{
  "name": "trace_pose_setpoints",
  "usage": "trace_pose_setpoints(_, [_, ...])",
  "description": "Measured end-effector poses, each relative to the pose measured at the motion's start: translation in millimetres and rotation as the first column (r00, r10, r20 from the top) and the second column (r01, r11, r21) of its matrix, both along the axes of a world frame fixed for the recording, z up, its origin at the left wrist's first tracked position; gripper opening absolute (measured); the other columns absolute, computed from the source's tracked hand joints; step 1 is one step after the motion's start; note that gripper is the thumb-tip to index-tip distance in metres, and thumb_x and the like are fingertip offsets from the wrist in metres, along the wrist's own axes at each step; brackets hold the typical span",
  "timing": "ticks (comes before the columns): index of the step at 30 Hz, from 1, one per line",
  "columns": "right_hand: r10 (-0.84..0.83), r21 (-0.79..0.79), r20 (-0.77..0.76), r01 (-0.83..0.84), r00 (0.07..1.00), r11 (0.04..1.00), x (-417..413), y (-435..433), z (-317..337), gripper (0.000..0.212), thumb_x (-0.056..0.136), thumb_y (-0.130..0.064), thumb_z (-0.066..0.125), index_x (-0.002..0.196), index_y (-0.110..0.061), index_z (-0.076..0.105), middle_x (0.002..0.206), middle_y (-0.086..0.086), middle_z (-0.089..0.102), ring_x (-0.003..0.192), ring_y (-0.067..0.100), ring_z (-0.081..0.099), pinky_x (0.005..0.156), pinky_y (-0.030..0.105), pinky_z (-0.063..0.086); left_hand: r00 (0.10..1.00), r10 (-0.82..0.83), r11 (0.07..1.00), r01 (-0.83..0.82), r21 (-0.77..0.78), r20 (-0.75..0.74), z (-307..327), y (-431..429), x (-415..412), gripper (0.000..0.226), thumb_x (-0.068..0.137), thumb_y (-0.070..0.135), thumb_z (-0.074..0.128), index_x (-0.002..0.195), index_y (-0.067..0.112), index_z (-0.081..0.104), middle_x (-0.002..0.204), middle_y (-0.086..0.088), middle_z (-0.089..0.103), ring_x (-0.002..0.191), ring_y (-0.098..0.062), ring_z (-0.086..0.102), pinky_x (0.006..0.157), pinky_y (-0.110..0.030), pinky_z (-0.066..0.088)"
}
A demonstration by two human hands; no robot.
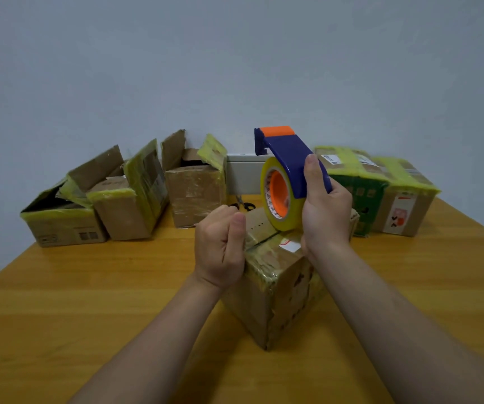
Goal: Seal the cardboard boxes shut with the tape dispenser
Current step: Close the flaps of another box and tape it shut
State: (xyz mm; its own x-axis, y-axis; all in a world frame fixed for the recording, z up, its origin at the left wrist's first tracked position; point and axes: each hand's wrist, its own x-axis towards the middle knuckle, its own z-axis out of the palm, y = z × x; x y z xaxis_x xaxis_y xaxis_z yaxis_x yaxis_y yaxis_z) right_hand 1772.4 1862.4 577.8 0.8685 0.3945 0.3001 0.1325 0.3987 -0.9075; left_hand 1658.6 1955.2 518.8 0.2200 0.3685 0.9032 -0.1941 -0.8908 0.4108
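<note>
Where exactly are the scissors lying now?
In the head view the black scissors lie on the table at the centre, behind the front box, seen between the left hand and the tape dispenser.

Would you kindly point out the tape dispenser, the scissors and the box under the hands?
tape dispenser (293,158): head view, on its blue cover.
scissors (246,206): head view, on the black handles.
box (292,293): head view, on its near right face.

Glossy plastic tape dispenser (292,158) — matt cardboard box (275,287), wood-grain table (89,301).
</note>
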Motion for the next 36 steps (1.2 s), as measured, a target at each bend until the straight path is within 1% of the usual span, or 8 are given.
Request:
trace_pose_setpoints(5, [-0.01, 0.0, 0.004, 0.01, 1.0, 1.0, -2, -2, 0, 0.068, 0.08, -0.072, 0.056, 0.119, -0.018, 0.072, 0.095, -0.006, 0.079, 0.085, 0.003, 0.074, 0.059, 0.012, 0.053, 0.994, -0.105, 0.99, 0.102, 0.1, 0.026, -2, -24, 4, 0.065, 0.112, 0.029, 0.039, 0.052, 0.006, 0.051, 0.056, -0.002, 0.043, 0.055, -0.015, 0.04, 0.05, -0.032, 0.029])
trace_pose_setpoints(13, [-0.027, -0.015, -0.002, 0.027, 1.0, 1.0, -1, 0, 1, 0.063, 0.084, -0.068, 0.056, 0.118, -0.018, 0.072, 0.093, -0.006, 0.079, 0.084, 0.001, 0.074, 0.058, 0.011, 0.052, 0.993, -0.118, 0.984, 0.113, 0.137, 0.028, -4, -38, 10, 0.073, 0.112, 0.039, 0.037, 0.05, 0.003, 0.054, 0.054, -0.004, 0.04, 0.049, -0.02, 0.038, 0.045, -0.041, 0.029])
trace_pose_setpoints(21, [-0.033, -0.012, 0.013, 0.033, 0.999, 0.999, -3, 0, 1, 0.061, 0.086, -0.068, 0.056, 0.119, -0.019, 0.072, 0.096, -0.005, 0.079, 0.088, 0.005, 0.075, 0.06, 0.013, 0.054, 0.995, -0.068, 0.967, 0.082, 0.242, -0.069, -7, -41, 7, 0.036, 0.091, 0.012, 0.061, 0.058, 0.007, 0.047, 0.06, -0.002, 0.041, 0.059, -0.013, 0.035, 0.049, -0.034, 0.029])
trace_pose_setpoints(26, [-0.02, 0.003, 0.022, 0.02, 1.0, 1.0, -2, -1, -2, 0.06, 0.083, -0.073, 0.057, 0.113, -0.024, 0.072, 0.094, -0.008, 0.079, 0.09, 0.009, 0.076, 0.062, 0.016, 0.056, 0.987, 0.152, 0.97, -0.158, -0.183, -0.047, -9, -21, -6, 0.027, 0.092, 0.038, 0.061, 0.077, 0.015, 0.057, 0.08, 0.006, 0.052, 0.081, -0.017, 0.049, 0.072, -0.03, 0.038])
trace_pose_setpoints(28, [-0.031, 0.016, 0.022, 0.031, 0.999, 0.999, -2, 0, -3, 0.061, 0.082, -0.075, 0.057, 0.112, -0.024, 0.073, 0.092, -0.01, 0.079, 0.088, 0.006, 0.075, 0.06, 0.014, 0.055, 0.955, 0.246, 0.796, -0.297, -0.527, -0.166, -10, -3, -11, 0.024, 0.091, 0.044, 0.067, 0.098, 0.023, 0.059, 0.099, 0.008, 0.056, 0.1, -0.016, 0.052, 0.085, -0.028, 0.043])
trace_pose_setpoints(30, [-0.027, 0.014, 0.014, 0.026, 1.0, 1.0, -1, 1, -3, 0.062, 0.08, -0.076, 0.057, 0.113, -0.025, 0.072, 0.093, -0.011, 0.079, 0.088, 0.006, 0.075, 0.06, 0.014, 0.055, 0.975, 0.04, 0.642, -0.194, -0.742, -0.221, -15, 7, -9, 0.02, 0.1, 0.041, 0.062, 0.112, 0.024, 0.064, 0.112, 0.009, 0.061, 0.113, -0.016, 0.056, 0.093, -0.03, 0.045])
trace_pose_setpoints(32, [-0.024, 0.014, 0.01, 0.024, 1.0, 1.0, 0, 2, -3, 0.062, 0.08, -0.077, 0.056, 0.112, -0.026, 0.072, 0.093, -0.012, 0.079, 0.09, 0.005, 0.075, 0.06, 0.014, 0.055, 0.975, -0.077, 0.584, -0.125, -0.802, -0.209, -18, 7, -5, 0.031, 0.107, 0.04, 0.049, 0.113, 0.02, 0.071, 0.11, 0.008, 0.063, 0.11, -0.013, 0.056, 0.091, -0.031, 0.042])
trace_pose_setpoints(36, [-0.028, 0.045, 0.004, 0.028, 1.0, 0.999, 0, 3, -4, 0.066, 0.08, -0.076, 0.057, 0.116, -0.022, 0.072, 0.094, -0.009, 0.079, 0.089, 0.008, 0.076, 0.062, 0.016, 0.056, 0.986, -0.048, 0.773, -0.066, -0.631, -0.162, -12, 6, -5, 0.043, 0.1, 0.027, 0.039, 0.075, 0.0, 0.061, 0.077, -0.014, 0.059, 0.073, -0.013, 0.053, 0.067, -0.031, 0.039])
